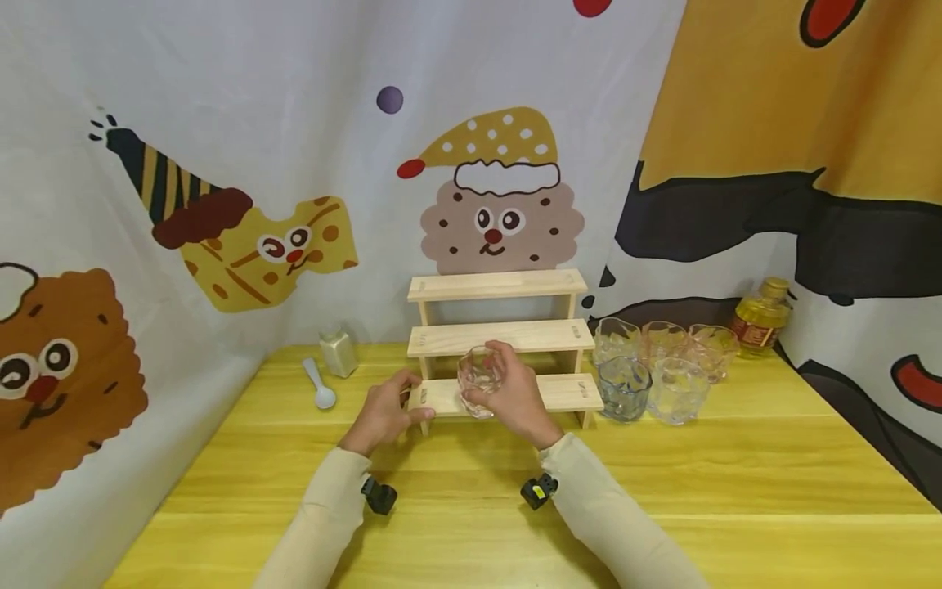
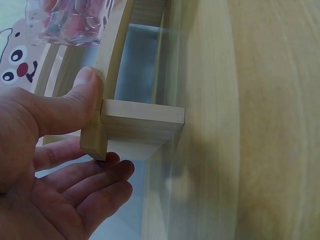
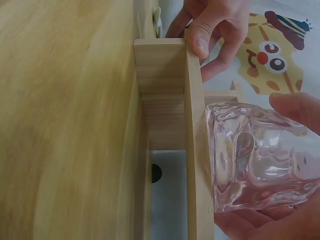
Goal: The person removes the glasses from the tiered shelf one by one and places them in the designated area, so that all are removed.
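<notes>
A three-tier wooden shelf [image 1: 508,334] stands against the backdrop. My right hand [image 1: 521,397] holds a clear, pink-tinted glass [image 1: 477,378] around its sides, thumb on one side and fingers on the other. In the right wrist view the wavy-sided glass [image 3: 257,157] has its base right at the top of the lowest step [image 3: 194,130]. At that step's left end, my left hand [image 1: 388,411] pinches the board. The left wrist view shows its thumb [image 2: 86,92] on top and the index finger at the underside, other fingers loosely extended below.
To the shelf's right, several wavy glasses stand together, a blue-grey glass [image 1: 624,391] and a clear glass [image 1: 677,393] in front. Behind them is a yellow bottle [image 1: 761,319]. Left of the shelf are a pale spoon [image 1: 320,384] and a small pale box-shaped container [image 1: 338,353].
</notes>
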A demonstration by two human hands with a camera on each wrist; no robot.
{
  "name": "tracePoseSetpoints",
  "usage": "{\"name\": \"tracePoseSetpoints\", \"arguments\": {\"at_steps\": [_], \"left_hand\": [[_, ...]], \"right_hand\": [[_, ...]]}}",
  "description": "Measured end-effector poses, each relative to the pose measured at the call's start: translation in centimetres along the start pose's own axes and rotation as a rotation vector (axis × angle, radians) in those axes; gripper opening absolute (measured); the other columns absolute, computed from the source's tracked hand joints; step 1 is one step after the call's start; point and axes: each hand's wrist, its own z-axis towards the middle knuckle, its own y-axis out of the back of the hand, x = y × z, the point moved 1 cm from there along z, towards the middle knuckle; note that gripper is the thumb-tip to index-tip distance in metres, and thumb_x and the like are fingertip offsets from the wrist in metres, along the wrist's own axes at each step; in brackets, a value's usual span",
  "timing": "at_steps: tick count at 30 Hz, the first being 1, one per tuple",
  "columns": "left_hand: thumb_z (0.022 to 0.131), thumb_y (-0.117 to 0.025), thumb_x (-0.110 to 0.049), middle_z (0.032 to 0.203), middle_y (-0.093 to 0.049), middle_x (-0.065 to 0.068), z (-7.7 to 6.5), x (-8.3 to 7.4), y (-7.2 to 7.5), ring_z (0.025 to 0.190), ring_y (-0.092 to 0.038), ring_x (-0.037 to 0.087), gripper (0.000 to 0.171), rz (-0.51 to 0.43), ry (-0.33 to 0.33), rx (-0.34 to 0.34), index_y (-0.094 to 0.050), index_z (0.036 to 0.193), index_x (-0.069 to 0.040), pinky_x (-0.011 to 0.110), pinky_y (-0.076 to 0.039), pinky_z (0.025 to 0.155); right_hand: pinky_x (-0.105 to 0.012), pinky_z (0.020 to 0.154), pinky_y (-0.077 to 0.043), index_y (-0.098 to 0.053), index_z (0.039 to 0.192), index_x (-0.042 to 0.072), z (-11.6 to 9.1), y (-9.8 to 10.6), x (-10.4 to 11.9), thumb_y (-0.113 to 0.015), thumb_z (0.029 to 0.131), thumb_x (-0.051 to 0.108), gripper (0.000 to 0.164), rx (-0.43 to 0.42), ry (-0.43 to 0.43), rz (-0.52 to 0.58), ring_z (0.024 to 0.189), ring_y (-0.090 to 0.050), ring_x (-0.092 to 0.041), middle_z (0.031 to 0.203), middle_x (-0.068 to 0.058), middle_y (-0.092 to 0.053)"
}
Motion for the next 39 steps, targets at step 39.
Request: {"name": "tracePoseSetpoints", "arguments": {"at_steps": [39], "left_hand": [[0.087,-0.080,-0.021,0.136,-0.064,0.019,0.0,0.0,-0.1,0.124,-0.063,0.040,0.046,-0.012,-0.023,-0.010,-0.060,0.126,-0.008,0.051,-0.055,0.101]], "right_hand": [[-0.056,0.108,-0.050,-0.048,0.144,0.020,-5.5,9.9,0.9,-0.089,0.073,0.015,0.083,0.168,-0.039,0.042,0.131,-0.056,-0.035,0.130,-0.012,-0.064]]}}
